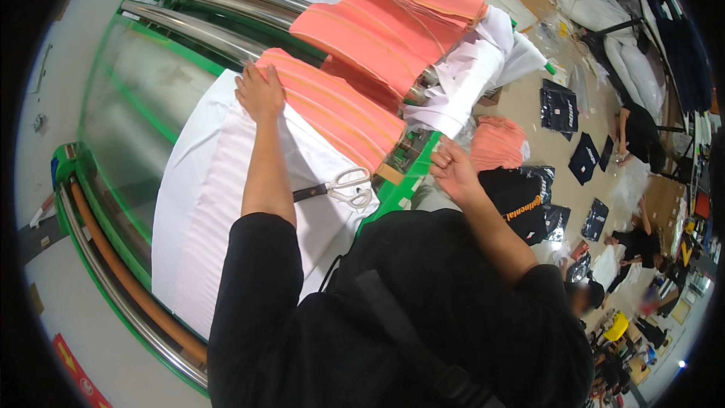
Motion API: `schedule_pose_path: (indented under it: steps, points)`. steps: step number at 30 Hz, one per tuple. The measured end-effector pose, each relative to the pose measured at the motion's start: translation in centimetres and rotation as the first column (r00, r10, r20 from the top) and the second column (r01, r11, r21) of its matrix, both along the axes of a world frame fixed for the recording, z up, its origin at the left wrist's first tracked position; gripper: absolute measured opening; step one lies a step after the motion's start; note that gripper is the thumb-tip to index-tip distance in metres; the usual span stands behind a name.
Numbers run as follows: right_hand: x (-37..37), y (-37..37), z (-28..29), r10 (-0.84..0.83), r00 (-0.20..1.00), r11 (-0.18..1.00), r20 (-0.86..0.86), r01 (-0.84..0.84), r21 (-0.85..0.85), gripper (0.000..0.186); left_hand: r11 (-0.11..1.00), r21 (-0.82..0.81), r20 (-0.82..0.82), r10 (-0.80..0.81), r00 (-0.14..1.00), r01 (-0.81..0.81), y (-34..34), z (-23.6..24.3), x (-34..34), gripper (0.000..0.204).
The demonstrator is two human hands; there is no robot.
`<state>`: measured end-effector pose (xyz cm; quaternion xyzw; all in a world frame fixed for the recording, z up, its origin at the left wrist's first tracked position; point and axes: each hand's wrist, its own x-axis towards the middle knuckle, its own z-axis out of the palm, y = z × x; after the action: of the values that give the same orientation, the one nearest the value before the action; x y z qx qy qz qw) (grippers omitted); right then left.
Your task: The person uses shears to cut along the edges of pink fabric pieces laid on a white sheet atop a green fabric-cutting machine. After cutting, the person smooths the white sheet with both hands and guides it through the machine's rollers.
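Note:
Coral fabric with yellow stripes runs over the rollers of a green-framed machine. My left hand lies on its left edge, beside a metal roller, with the fingers spread. White cloth covers the surface below that hand. On this cloth rest scissors with pale loop handles and a dark blade end. My right hand is raised by the machine's right end, fingers curled in; whatever they may pinch is too small to tell. Just above it hangs bunched white fabric.
A green frame rail borders the machine near my body. Folded coral fabric and a black printed bag lie to the right. Several dark packages are spread on the floor, where other people work.

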<state>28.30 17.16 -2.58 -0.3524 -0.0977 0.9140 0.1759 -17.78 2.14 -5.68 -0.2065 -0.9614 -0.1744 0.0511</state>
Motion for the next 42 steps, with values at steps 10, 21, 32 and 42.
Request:
schedule_pose_path:
  steps: [10,21,32,42]
  points:
    - [-0.9,-1.2,0.4,0.221,0.709,0.516,0.67,-0.668,0.536,0.023,0.985,-0.029,0.289,0.172,0.942,-0.171,3.9,4.1,-3.9,0.072]
    - [3.9,-0.1,2.6,0.008,0.493,0.024,0.87,-0.87,0.493,0.049,0.96,0.277,0.278,-0.048,0.96,-0.032,2.7,-1.4,-9.2,0.048]
    - [26.6,-3.1,0.0,-0.129,0.233,0.22,0.964,-0.941,0.257,0.05,0.936,0.35,0.286,-0.062,0.956,-0.045,2.2,-1.9,-9.0,0.051]
    - [58.3,-5.3,-0.9,-0.199,-0.644,0.582,0.739,-0.685,-0.439,0.038,0.927,0.375,0.314,-0.131,0.94,0.004,2.2,-2.1,-10.3,0.054]
